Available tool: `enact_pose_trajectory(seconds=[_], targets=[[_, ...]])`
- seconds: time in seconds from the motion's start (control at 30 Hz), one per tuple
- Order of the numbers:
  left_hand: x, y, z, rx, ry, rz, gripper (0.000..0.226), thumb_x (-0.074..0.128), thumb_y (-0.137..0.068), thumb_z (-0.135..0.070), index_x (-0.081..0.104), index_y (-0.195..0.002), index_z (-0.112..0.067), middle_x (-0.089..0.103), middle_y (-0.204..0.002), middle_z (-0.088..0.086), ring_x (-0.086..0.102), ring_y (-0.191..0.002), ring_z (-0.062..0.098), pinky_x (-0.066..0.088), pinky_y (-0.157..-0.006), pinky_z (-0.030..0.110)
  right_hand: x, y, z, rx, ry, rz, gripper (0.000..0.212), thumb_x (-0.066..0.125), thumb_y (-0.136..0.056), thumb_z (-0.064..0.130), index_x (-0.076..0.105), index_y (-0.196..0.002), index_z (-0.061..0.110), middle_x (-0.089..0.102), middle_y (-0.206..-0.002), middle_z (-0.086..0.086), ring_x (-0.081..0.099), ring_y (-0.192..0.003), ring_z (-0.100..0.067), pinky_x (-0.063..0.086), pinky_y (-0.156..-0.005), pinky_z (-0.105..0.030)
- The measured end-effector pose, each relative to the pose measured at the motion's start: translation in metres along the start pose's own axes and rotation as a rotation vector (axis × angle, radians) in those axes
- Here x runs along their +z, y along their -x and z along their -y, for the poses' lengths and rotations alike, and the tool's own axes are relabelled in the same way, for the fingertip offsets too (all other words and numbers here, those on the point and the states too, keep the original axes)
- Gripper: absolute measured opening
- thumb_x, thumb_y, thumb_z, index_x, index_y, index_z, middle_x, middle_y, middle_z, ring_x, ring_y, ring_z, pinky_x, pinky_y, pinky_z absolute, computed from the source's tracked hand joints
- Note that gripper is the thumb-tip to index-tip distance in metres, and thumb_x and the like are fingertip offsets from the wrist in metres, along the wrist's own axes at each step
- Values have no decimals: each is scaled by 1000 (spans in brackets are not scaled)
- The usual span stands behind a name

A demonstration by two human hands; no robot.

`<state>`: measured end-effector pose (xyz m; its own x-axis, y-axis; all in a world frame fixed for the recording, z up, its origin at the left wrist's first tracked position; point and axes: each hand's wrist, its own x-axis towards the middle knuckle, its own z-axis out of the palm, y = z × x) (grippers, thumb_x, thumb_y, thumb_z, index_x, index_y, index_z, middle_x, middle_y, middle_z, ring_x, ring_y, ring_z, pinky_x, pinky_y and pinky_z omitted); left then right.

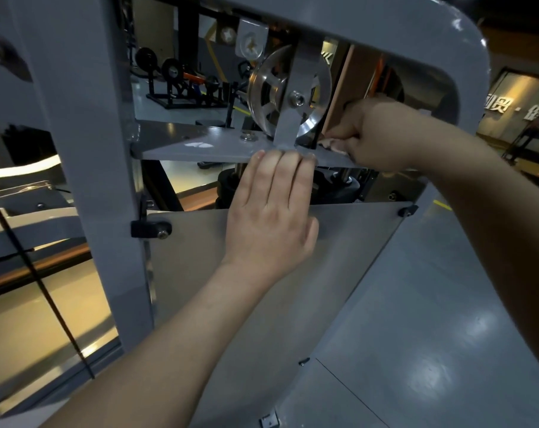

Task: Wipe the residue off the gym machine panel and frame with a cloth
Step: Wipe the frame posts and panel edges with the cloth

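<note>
right hand [376, 134], fingers curled, grips a pale cloth [333, 145] pressed onto the grey cross plate [200, 149] just right of the pulley [290, 94]. left hand [271, 211], fingers straight and together, rests on the plate's front edge directly below the pulley; the panel [354, 242] lies lower still.

The pulley [288, 94] stands on the crossplate [200, 149], which runs rightward from the frame [86, 149]'s left upright. The panel [354, 273] hangs below it. The left hand [271, 217] lies before the panel's top edge, fingertips [280, 156] on the crossplate's front edge. Right of the pulley, the right hand [376, 134] holds the cloth [333, 145] on the crossplate's right end.
</note>
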<state>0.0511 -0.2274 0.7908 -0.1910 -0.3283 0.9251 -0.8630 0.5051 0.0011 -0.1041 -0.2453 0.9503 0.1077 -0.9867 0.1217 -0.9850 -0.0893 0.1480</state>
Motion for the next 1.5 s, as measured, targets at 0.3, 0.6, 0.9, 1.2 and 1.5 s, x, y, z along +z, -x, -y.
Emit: enact_pose_trajectory(seconds=[0.3,0.6,0.9,1.2,1.5], targets=[[0,0,0,1,-1,2,63,56,-78,-24,58,-137,-2,59,-133,17,41,-131,33,23,-125,45,6,-7,10,116,-57,-18,25,56,-102,17,71,-122,17,68,-115,-3,60,-97,-22,52,-97,-35],[-1,-1,-3,-18,-6,-2,63,56,-78,-24,58,-137,-3,59,-132,17,40,-131,33,24,-125,45,0,-6,15,187,-77,8,29,58,-103,28,72,-121,10,71,-121,-13,66,-109,-31,55,-99,-46],[-3,-2,-5,-28,7,9,61,56,-77,-23,59,-134,-2,59,-131,18,41,-130,33,23,-125,46,-7,1,13,117,27,15,16,60,-99,21,72,-107,14,70,-93,-5,65,-82,-22,58,-73,-35],[-8,-3,-6,-26,10,35,62,52,-77,-23,57,-135,-1,58,-131,18,42,-129,35,25,-124,47,-1,37,12,6,-31,-83,32,54,-103,27,75,-100,3,71,-96,-19,66,-87,-31,58,-80,-46],[-10,-2,-5,-20,21,42,64,55,-77,-25,55,-137,-2,56,-134,17,43,-131,35,24,-124,48,11,109,-4,68,-181,-179,25,51,-106,23,75,-107,13,65,-88,-7,60,-80,-23,54,-73,-46]])
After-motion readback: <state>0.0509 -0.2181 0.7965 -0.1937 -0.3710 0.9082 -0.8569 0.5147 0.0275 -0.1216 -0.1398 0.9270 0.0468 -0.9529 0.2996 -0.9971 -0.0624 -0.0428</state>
